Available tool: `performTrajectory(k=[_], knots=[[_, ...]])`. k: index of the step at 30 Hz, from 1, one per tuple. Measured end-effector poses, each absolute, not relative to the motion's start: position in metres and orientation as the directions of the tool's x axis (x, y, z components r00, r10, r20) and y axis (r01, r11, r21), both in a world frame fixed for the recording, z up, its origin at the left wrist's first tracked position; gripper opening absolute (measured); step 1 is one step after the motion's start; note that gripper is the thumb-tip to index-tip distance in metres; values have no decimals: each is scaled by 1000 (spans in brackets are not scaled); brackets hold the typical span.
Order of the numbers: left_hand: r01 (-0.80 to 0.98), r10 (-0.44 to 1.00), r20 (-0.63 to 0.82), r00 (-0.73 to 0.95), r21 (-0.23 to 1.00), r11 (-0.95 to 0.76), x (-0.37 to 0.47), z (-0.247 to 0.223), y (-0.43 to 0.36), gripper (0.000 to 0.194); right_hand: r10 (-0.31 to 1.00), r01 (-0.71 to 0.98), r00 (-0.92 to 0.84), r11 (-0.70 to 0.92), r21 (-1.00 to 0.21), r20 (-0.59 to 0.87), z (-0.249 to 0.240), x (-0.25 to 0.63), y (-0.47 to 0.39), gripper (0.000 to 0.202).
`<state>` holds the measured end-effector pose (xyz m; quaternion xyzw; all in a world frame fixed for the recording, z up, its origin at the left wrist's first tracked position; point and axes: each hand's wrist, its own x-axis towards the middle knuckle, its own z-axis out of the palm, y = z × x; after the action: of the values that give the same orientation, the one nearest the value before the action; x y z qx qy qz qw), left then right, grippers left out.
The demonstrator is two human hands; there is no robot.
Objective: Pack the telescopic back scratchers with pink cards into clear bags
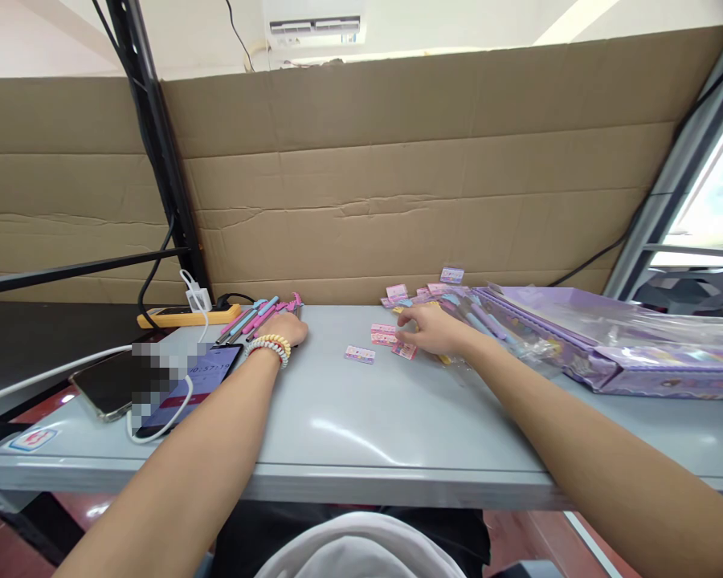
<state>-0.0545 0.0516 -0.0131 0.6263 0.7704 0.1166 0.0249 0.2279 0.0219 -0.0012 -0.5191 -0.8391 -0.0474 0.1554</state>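
Note:
At the left of the grey table, my left hand [284, 327] rests beside several pink and blue pens [250, 316]; its fingers are mostly hidden behind the hand. My right hand [429, 327] reaches over small pink printed cards [384, 335], its fingers bent and partly apart above them. Whether its fingertips hold anything is too small to tell. One purple card [360, 355] lies apart, left of the others. Beyond and right of my right hand are more cards and several pens in clear plastic wrap [488, 319].
A purple box [614, 369] with clear plastic stands at the right. At the left lie a dark phone [112, 384], a lit device [202, 385], white cables and a yellow power strip [217, 315]. A cardboard wall [367, 185] closes the back of the table [349, 433].

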Motion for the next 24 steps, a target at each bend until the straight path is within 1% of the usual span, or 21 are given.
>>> performTrajectory(k=[5,11,18,21,24], knots=[[970,978,118,-172,192,147,-50,-11,48,35,870,889,-403,446,-105,284,-2,228,23,24],[975,992,75,-99,204,81,-43,-10,45,31,877,891,-399,439,-111,269,-2,227,23,24],[977,991,65,-119,184,105,-44,-14,52,42,894,900,-386,419,-118,230,-2,226,21,24],[975,987,97,-128,192,108,-44,-14,52,41,891,899,-386,422,-121,238,-1,226,20,25],[976,975,189,-120,203,81,-43,-12,52,43,876,888,-399,443,-122,271,-1,225,19,23]])
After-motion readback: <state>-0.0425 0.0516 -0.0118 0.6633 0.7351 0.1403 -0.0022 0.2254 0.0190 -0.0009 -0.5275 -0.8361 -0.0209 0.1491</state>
